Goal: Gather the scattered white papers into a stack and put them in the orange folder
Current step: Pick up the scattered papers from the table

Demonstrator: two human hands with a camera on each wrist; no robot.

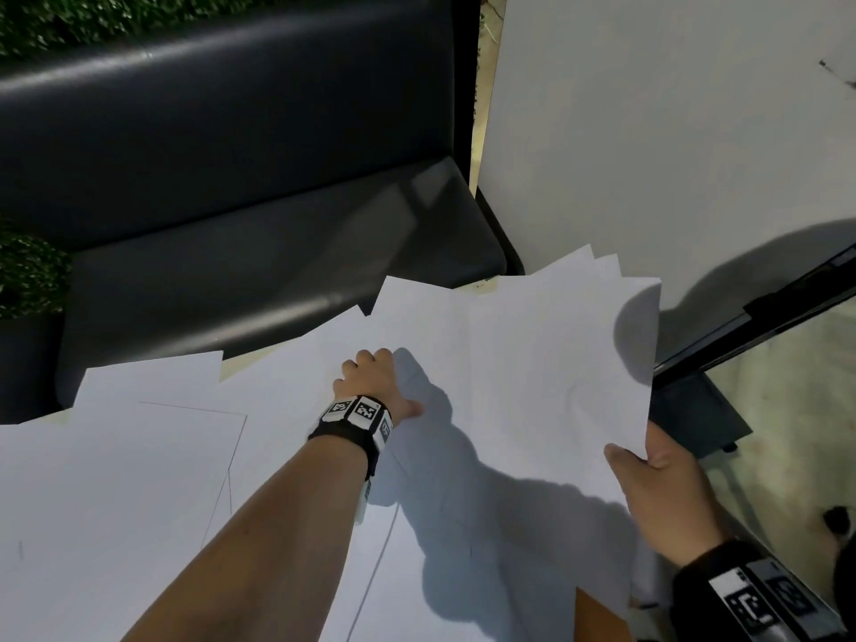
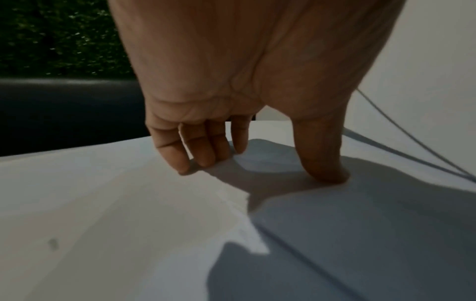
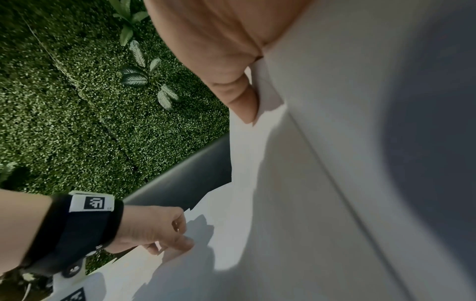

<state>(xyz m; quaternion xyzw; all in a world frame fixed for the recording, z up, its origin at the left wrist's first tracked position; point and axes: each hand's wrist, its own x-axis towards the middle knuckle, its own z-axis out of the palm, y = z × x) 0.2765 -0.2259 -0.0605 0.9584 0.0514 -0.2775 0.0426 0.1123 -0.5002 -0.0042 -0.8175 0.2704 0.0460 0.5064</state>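
Looking down from the head view, loose white papers (image 1: 139,479) cover most of the tabletop, overlapping at odd angles. The left hand (image 1: 375,386) reaches forward across them, fingers bent down with their tips on a sheet and the thumb spread to the side on the paper. The right hand (image 1: 662,484) grips the near corner of a fanned bundle of sheets (image 1: 532,363), thumb on top and fingers underneath; the bundle's far edges splay out unevenly. A sliver of the orange folder (image 1: 597,618) shows at the bottom edge, mostly buried under paper. A dark bench (image 1: 231,178) runs behind the table.

From the left wrist, the left hand (image 2: 231,91) arches over the papers (image 2: 115,213), with fingertips (image 2: 182,167) and thumb tip pressing down apart from each other; nothing is pinched between them.

From the right wrist, the right hand (image 3: 226,61) has a finger curled against the edge of the bundle (image 3: 335,163). Beyond it, the left hand (image 3: 154,228) touches the papers, in front of a green leafy wall (image 3: 77,101).
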